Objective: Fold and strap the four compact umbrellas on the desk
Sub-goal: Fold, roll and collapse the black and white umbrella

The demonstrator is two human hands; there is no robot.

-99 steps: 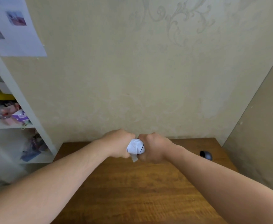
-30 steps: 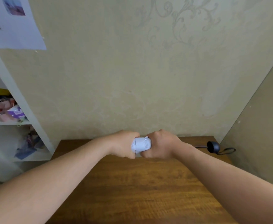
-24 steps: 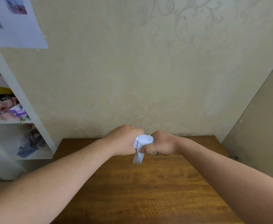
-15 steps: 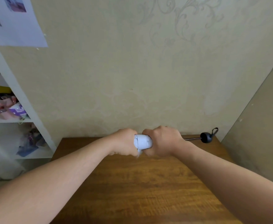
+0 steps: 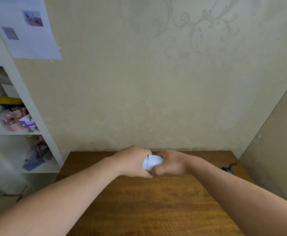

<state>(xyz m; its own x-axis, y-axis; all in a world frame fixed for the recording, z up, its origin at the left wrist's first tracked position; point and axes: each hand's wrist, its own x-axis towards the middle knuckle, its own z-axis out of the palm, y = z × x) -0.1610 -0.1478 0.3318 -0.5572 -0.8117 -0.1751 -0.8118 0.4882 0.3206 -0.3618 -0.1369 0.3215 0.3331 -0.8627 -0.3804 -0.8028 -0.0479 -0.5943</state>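
Note:
Both fists are closed around a pale white-lavender compact umbrella, held level above the far part of the wooden desk. My left hand grips its left part and my right hand grips its right part, so only a short rounded stretch of fabric shows between them. The umbrella's dark handle knob with a wrist loop pokes out to the right, beyond my right forearm. No other umbrella is visible.
A beige patterned wall rises just behind the desk. A white shelf unit with cluttered items stands to the left, and a paper sheet hangs on it. A plain panel closes the right side.
Both hands have kept their grip and twisted the umbrella. The dark handle knob swung from high at the right to lower by the desk's right edge; the dangling strap is out of sight.

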